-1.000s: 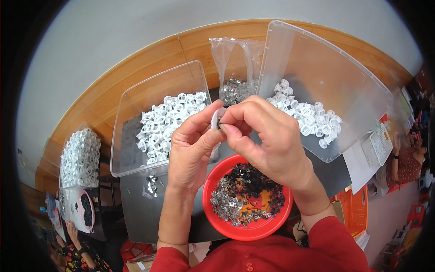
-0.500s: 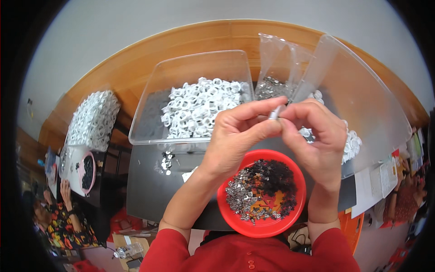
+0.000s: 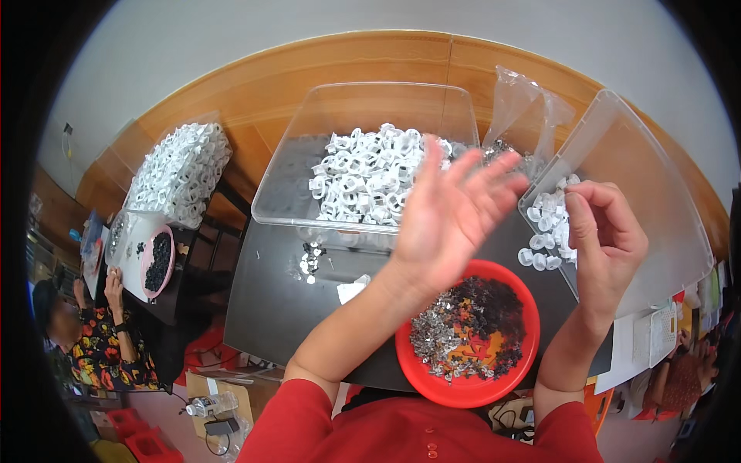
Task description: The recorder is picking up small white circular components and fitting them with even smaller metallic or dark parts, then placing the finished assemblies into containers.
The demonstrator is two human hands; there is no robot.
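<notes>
My left hand (image 3: 455,216) is raised over the table, palm showing and fingers spread, slightly blurred, holding nothing. It partly covers the near right corner of a clear plastic bin (image 3: 270,204) heaped with white ring-shaped plastic parts (image 3: 363,174). My right hand (image 3: 614,251) is at the right, thumb and forefinger pinched together beside a pile of white round plastic parts (image 3: 546,224). What sits between those fingertips I cannot make out. Below and between my hands stands a red bowl (image 3: 411,369) with small silver metal pieces (image 3: 436,336) and dark pieces (image 3: 502,309).
A clear bag (image 3: 529,100) of metal pieces stands behind. A tilted clear bin (image 3: 656,201) rises at the right. Small loose parts (image 3: 310,258) and a white scrap (image 3: 353,290) lie on the dark table (image 3: 262,309). At left, a co-worker's hands (image 3: 113,287) rest near a pink bowl (image 3: 168,266).
My hands, which were together on a small silvery-white part, have come apart. The left has opened; the right has moved rightward to the white parts. The view has shifted a little.
</notes>
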